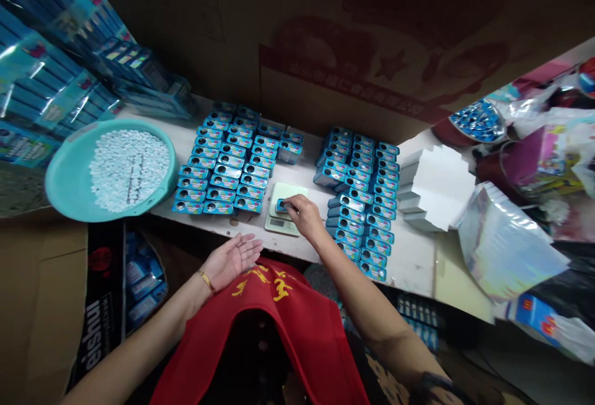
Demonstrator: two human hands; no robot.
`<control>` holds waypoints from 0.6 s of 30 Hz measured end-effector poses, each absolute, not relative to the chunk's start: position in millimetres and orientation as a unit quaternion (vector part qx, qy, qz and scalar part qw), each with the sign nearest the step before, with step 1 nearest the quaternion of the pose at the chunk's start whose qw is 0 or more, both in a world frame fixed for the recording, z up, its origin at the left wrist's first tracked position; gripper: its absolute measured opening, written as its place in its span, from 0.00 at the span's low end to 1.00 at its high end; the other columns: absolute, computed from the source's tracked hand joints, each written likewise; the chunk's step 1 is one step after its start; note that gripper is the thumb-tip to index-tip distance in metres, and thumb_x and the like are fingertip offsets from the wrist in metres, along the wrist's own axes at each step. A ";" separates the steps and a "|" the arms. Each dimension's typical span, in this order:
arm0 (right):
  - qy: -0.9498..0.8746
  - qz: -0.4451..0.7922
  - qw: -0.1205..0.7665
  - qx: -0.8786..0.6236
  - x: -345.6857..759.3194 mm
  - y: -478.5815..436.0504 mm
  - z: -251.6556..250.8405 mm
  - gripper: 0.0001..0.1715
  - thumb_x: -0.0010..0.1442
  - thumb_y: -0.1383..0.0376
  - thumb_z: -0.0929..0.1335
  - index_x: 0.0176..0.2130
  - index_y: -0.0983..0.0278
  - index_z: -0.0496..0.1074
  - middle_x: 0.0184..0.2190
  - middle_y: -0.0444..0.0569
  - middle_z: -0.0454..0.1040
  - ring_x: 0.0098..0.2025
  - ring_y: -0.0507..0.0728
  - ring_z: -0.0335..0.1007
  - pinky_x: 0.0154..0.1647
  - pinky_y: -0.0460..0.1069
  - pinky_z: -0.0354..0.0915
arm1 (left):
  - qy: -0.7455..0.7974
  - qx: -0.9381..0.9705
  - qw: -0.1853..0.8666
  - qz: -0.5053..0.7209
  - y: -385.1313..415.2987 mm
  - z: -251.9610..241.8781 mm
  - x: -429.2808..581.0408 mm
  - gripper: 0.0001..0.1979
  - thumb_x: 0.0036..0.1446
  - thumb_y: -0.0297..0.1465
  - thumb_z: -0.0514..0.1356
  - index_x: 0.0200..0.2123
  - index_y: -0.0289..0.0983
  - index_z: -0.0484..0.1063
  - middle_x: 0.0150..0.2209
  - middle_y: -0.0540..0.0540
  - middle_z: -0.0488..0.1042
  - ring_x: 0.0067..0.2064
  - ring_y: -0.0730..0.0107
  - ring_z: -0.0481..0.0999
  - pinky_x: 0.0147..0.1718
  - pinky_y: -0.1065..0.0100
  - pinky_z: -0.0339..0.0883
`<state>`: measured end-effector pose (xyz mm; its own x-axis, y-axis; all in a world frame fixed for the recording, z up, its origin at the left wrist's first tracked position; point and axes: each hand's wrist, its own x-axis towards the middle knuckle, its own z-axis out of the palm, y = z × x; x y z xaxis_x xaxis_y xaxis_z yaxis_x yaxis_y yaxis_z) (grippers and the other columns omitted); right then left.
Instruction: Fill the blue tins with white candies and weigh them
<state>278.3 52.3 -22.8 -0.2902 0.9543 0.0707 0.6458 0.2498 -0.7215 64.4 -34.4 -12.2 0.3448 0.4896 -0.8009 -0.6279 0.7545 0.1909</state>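
Observation:
My left hand [235, 261] lies palm up just in front of the table edge, fingers stretched out, and I see nothing in it. At the small pale-green scale [275, 224], my right hand [303, 214] has its fingers pinched at the right end of a small blue tin [281, 205]. The tin is over the scale's plate, partly hidden by the fingers. Left of the scale stand rows of similar blue tins [225, 180], each with a dark round spot on top. More rows of blue tins [359, 203] stand to its right.
A turquoise basin [65, 172] of small white pieces stands at the left, beside stacked blue packs [56, 64]. A large cardboard box [223, 39] walls off the back. White folded card [441, 185] and shiny film sheets [506, 244] lie at the right. An open carton [41, 293] is at the lower left.

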 end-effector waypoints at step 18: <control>-0.704 0.269 0.301 -0.584 319.0 -14.5 -34.7 0.11 0.57 0.62 0.62 0.38 0.61 0.71 0.35 0.49 0.74 0.38 0.55 0.70 0.41 0.50 0.66 | 0.853 0.345 0.265 0.288 87.9 -23.7 -149.3 0.16 0.49 0.31 0.56 0.42 0.32 0.68 0.47 0.38 0.69 0.51 0.58 0.65 0.49 0.60 0.56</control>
<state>319.0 -14.5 -34.7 -0.1365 0.9844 0.1106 0.6603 0.1737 -0.7306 -149.3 87.9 -23.7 -0.6204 0.7422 -0.2533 0.4361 0.5949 0.6752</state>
